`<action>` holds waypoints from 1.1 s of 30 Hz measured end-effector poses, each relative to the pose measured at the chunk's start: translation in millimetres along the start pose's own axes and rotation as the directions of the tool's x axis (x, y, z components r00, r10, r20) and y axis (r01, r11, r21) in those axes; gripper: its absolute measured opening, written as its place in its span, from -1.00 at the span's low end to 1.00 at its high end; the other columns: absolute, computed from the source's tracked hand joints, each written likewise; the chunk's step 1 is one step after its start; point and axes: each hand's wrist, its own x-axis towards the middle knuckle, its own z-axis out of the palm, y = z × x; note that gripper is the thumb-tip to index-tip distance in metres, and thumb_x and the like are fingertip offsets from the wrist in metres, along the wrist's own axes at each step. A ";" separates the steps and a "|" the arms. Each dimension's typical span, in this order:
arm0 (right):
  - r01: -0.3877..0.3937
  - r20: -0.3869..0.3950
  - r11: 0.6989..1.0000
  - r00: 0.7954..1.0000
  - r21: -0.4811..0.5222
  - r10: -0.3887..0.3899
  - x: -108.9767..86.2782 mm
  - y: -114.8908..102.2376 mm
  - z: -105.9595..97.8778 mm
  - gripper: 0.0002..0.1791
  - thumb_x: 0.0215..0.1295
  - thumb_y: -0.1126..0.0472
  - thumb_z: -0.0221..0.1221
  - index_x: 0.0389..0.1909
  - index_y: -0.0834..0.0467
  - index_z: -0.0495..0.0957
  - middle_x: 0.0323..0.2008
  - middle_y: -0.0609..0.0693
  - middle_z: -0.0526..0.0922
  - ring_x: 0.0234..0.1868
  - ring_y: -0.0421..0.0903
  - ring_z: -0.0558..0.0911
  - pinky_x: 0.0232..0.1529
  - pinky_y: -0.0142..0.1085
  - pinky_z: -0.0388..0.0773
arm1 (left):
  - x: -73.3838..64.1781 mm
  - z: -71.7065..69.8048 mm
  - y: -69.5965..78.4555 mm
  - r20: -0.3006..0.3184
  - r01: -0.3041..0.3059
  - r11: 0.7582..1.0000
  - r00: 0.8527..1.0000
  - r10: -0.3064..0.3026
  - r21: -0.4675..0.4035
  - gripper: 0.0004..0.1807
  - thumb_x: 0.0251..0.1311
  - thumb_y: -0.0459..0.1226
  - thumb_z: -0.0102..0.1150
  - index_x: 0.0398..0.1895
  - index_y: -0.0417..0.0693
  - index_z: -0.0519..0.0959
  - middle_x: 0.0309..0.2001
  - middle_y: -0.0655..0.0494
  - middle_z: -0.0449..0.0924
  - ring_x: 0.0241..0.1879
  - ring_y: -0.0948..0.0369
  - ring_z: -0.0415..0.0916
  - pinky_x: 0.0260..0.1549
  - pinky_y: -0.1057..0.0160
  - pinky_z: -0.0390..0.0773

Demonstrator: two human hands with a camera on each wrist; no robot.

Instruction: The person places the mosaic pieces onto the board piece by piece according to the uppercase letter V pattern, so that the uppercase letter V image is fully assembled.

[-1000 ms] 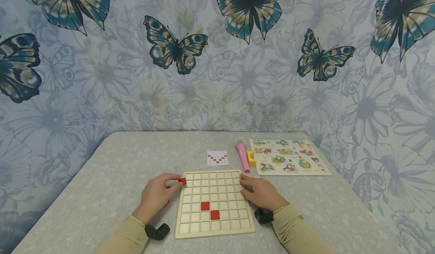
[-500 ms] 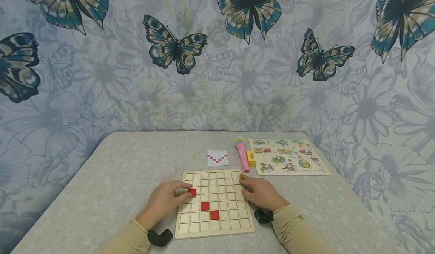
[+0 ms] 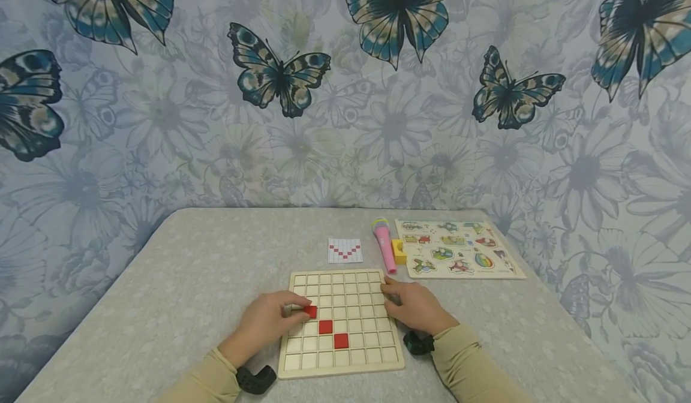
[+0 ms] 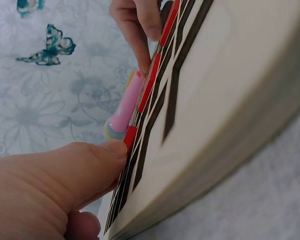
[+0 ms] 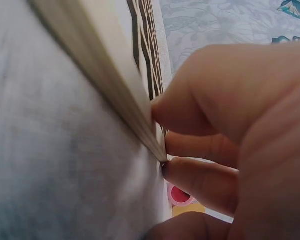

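Note:
A pale wooden grid board [image 3: 364,329] lies on the table. Two red square tiles sit in its cells, one [image 3: 326,327] diagonally up and left of the other [image 3: 341,341]. My left hand [image 3: 270,319] pinches a third red tile [image 3: 311,312] between thumb and fingertips at a cell just up and left of those two. Whether this tile is fully down in the cell cannot be told. At the right edge of the board, my right hand [image 3: 418,304] holds the rim, the thumb [image 5: 182,107] on top and the fingers [image 5: 202,182] against the side.
Behind the board lies a small pattern card [image 3: 345,250] with red squares in a V. To its right are a pink toy microphone [image 3: 384,247], a yellow block [image 3: 399,252] and a picture puzzle board [image 3: 459,250]. A patterned wall rises behind the table.
My left hand has carried its red tile from the board's upper left edge inward and toward me, to a cell beside the other tiles. The right hand stays at the rim.

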 end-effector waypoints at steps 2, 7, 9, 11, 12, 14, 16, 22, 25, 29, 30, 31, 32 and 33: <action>-0.004 0.002 1.000 1.000 0.002 0.004 0.2 -0.2 -0.3 -0.52 0.38 0.20 0.21 0.30 0.18 0.59 0.40 0.11 0.51 0.24 0.03 0.63 -0.12 -0.19 0.48 | -0.2 0.4 -0.3 0.012 -0.001 1.000 1.000 0.001 -0.002 -0.75 0.09 -0.09 0.55 -0.13 0.31 0.80 -0.12 0.36 0.77 -0.65 0.46 0.26 -0.61 0.38 0.30; -0.003 0.005 1.000 1.000 0.000 0.003 0.8 -1.2 -0.8 -0.51 0.37 0.21 0.21 0.30 0.19 0.59 0.40 0.11 0.51 0.20 0.00 0.65 -0.13 -0.21 0.46 | -1.1 -0.4 -0.5 0.028 -0.013 1.000 1.000 0.014 -0.010 -0.75 0.09 -0.07 0.55 -0.13 0.32 0.80 -0.11 0.33 0.77 -0.66 0.46 0.26 -0.64 0.38 0.30; 0.004 0.003 1.000 1.000 -0.005 -0.004 1.3 -1.2 -0.5 -0.51 0.36 0.21 0.21 0.30 0.19 0.59 0.40 0.11 0.51 0.24 0.04 0.63 -0.11 -0.20 0.48 | -1.3 -0.9 -0.2 0.029 -0.017 1.000 0.999 0.018 -0.016 -0.75 0.09 -0.07 0.55 -0.13 0.31 0.80 -0.09 0.30 0.78 -0.66 0.46 0.24 -0.63 0.38 0.30; 0.011 0.000 1.000 1.000 -0.010 -0.011 1.6 -1.1 -0.3 -0.51 0.35 0.22 0.20 0.30 0.19 0.59 0.39 0.11 0.51 0.25 0.05 0.63 -0.11 -0.20 0.49 | -1.4 -0.9 -0.3 0.031 -0.017 1.000 0.999 0.017 -0.021 -0.75 0.10 -0.08 0.55 -0.13 0.29 0.80 -0.08 0.29 0.78 -0.65 0.46 0.24 -0.61 0.38 0.31; 0.014 0.001 1.000 1.000 -0.013 -0.014 1.7 -0.8 -0.1 -0.51 0.35 0.23 0.20 0.30 0.19 0.59 0.39 0.11 0.51 0.22 0.02 0.64 -0.13 -0.22 0.48 | -1.4 -0.9 -0.3 0.031 -0.015 1.000 0.999 0.016 -0.024 -0.75 0.10 -0.08 0.55 -0.13 0.29 0.80 -0.07 0.28 0.78 -0.65 0.45 0.24 -0.61 0.37 0.32; 0.011 0.006 1.000 1.000 -0.008 -0.011 1.9 -0.3 0.2 -0.51 0.36 0.23 0.20 0.31 0.19 0.58 0.40 0.10 0.51 -0.04 -0.06 0.70 -0.24 -0.27 0.44 | -1.3 -0.6 -0.5 0.033 -0.012 0.999 0.999 0.013 -0.030 -0.75 0.10 -0.09 0.55 -0.12 0.28 0.80 -0.07 0.28 0.77 -0.64 0.45 0.25 -0.60 0.37 0.33; 0.004 0.011 1.000 1.000 -0.004 -0.004 1.8 0.2 0.6 -0.51 0.36 0.22 0.20 0.31 0.19 0.58 0.40 0.10 0.50 -0.33 -0.17 0.56 -0.35 -0.31 0.36 | -1.4 -0.1 -1.0 0.032 -0.013 0.999 0.999 0.014 -0.030 -0.75 0.10 -0.09 0.55 -0.13 0.29 0.80 -0.08 0.29 0.77 -0.63 0.45 0.26 -0.59 0.38 0.33; -0.001 0.010 1.000 1.000 -0.013 0.001 1.8 0.4 0.9 -0.51 0.37 0.21 0.20 0.31 0.17 0.58 0.40 0.08 0.50 -0.42 -0.20 0.44 -0.41 -0.34 0.31 | -2.1 0.6 -2.0 0.026 -0.052 0.998 0.998 0.053 -0.039 -0.85 0.12 -0.12 0.53 -0.24 0.33 0.81 -0.13 0.43 0.75 -0.43 0.51 0.50 -0.45 0.40 0.48; 0.000 0.009 1.000 1.000 -0.001 0.000 1.5 -0.2 0.0 -0.51 0.37 0.21 0.20 0.32 0.18 0.58 0.41 0.09 0.50 -0.49 -0.22 0.36 -0.44 -0.34 0.29 | -2.1 0.8 -2.0 0.024 -0.077 0.996 0.997 0.078 -0.040 -0.90 0.13 -0.12 0.52 -0.29 0.34 0.81 -0.15 0.47 0.74 -0.29 0.47 0.61 -0.37 0.40 0.53; -0.001 0.016 1.000 1.000 0.007 0.001 0.7 -0.3 -1.0 -0.50 0.38 0.21 0.19 0.33 0.18 0.57 0.41 0.10 0.49 -0.56 -0.26 0.17 -0.49 -0.34 0.22 | -2.2 1.3 -2.0 0.021 -0.093 0.995 0.995 0.093 -0.033 -0.90 0.14 -0.12 0.52 -0.29 0.34 0.82 -0.15 0.47 0.74 -0.23 0.42 0.65 -0.35 0.40 0.54; -0.004 0.020 1.000 1.000 0.010 0.004 0.7 -0.2 -1.1 -0.50 0.38 0.21 0.18 0.33 0.18 0.56 0.42 0.09 0.48 -0.57 -0.25 0.11 -0.52 -0.33 0.19 | -2.2 1.4 -2.1 0.021 -0.094 0.995 0.995 0.095 -0.032 -0.90 0.14 -0.12 0.52 -0.29 0.34 0.82 -0.15 0.47 0.74 -0.23 0.42 0.65 -0.35 0.41 0.54; -0.005 0.021 1.000 1.000 0.010 0.005 0.6 -0.1 -1.1 -0.50 0.38 0.21 0.18 0.34 0.18 0.56 0.42 0.09 0.48 -0.56 -0.25 0.12 -0.51 -0.33 0.19 | -2.1 1.6 -2.2 0.020 -0.095 0.995 0.995 0.096 -0.032 -0.90 0.14 -0.13 0.52 -0.29 0.34 0.82 -0.15 0.47 0.74 -0.23 0.43 0.65 -0.35 0.41 0.54; -0.004 0.022 1.000 1.000 0.008 0.004 0.5 0.1 -0.8 -0.50 0.38 0.21 0.18 0.34 0.17 0.56 0.42 0.10 0.48 -0.56 -0.26 0.15 -0.49 -0.33 0.22 | -2.2 1.7 -2.3 0.020 -0.097 0.995 0.995 0.097 -0.032 -0.90 0.13 -0.13 0.52 -0.29 0.33 0.82 -0.15 0.46 0.75 -0.25 0.44 0.64 -0.36 0.41 0.54; -0.005 0.023 1.000 1.000 0.006 0.004 0.4 0.1 -0.6 -0.50 0.38 0.21 0.18 0.34 0.17 0.56 0.42 0.10 0.48 -0.55 -0.26 0.17 -0.48 -0.33 0.24 | -2.3 1.7 -2.4 0.018 -0.097 0.995 0.995 0.098 -0.033 -0.90 0.13 -0.13 0.53 -0.29 0.33 0.82 -0.16 0.46 0.75 -0.27 0.46 0.63 -0.37 0.41 0.53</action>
